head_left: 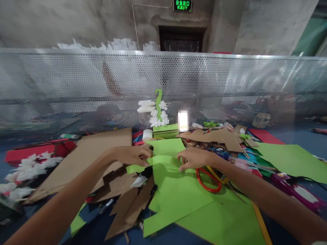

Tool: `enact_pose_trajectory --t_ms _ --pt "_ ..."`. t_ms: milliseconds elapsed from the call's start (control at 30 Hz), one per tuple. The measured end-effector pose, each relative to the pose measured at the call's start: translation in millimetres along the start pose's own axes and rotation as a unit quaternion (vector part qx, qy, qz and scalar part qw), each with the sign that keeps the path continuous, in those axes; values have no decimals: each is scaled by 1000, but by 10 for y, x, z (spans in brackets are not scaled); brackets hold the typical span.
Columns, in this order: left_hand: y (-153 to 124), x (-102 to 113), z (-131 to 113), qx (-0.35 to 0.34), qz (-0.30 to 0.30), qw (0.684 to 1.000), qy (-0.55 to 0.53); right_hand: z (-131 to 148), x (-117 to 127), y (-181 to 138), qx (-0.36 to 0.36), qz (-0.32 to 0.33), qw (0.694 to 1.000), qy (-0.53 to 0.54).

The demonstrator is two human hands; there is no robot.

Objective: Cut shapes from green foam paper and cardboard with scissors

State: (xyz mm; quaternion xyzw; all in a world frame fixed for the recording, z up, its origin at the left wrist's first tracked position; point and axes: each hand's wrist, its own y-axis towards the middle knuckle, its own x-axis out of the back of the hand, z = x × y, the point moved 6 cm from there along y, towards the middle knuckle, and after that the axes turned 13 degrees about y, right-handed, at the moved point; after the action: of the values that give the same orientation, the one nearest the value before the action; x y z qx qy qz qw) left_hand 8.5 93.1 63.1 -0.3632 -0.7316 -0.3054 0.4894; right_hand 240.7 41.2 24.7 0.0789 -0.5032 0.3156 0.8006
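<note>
At the near edge, a green paper sheet (168, 190) is spread over cardboard scraps (127, 204). Its folded top is pinched by the left hand (133, 154) and pressed by the right hand (194, 158), likely to hold the crease; right grip can't be told. Red scissors (208, 182) are parked beside that hand, and a flower model (159, 119) is stood farther back.

Both forearms are bare along their whole visible length, slender and smooth, narrowing toward the wrists. The left hand (133, 154) and the right hand (195, 158) are bare as well, with slim fingers.
</note>
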Motion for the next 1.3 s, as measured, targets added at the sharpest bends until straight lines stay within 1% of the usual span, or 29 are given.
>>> enact_pose_trajectory --t_ms 33,100,133,167,300,433,500,600,667,800,867,933,1033,1100,1233,1300 --pt "3 -91 -7 -11 64 998 -5 -2 -45 14 -2 5 1000 -20" --pt "-3 -219 -23 -15 157 987 -11 12 -121 35 -12 17 999 -48" --pt "-1 -239 -32 -10 173 985 -12 26 -147 38 -18 22 998 -56" --pt "5 -237 -45 -4 174 985 -13 45 -164 38 -21 27 998 -61" --pt "7 -142 -166 -7 159 986 -41 83 -166 24 -26 30 997 -60" --pt "-52 80 -291 -17 117 990 -82 50 -139 38 -7 -4 999 -32" --pt "-111 201 -288 -4 99 990 -100 46 -136 53 11 -14 1000 -11" --pt "-201 376 -217 8 55 991 -125 74 -133 64 30 -8 998 62" --pt "-240 446 -176 -5 37 990 -133 114 -119 59 43 -3 989 139" --pt "-224 428 -138 -27 38 992 -120 216 -121 49 83 25 949 302" --pt "-184 390 -128 -26 28 993 -108 238 -132 58 93 31 932 348" --pt "-145 355 -115 -22 16 994 -102 237 -110 65 99 13 923 370" --pt "-109 337 -82 -10 -4 994 -105 252 2 7 114 -1 919 377" --pt "-99 349 -52 0 -20 994 -106 277 143 -105 120 4 926 357" --pt "-87 362 43 31 -46 994 -99 170 643 -435 80 -65 960 260" --pt "-76 336 92 49 -45 993 -97 -13 950 -593 40 -143 968 202"
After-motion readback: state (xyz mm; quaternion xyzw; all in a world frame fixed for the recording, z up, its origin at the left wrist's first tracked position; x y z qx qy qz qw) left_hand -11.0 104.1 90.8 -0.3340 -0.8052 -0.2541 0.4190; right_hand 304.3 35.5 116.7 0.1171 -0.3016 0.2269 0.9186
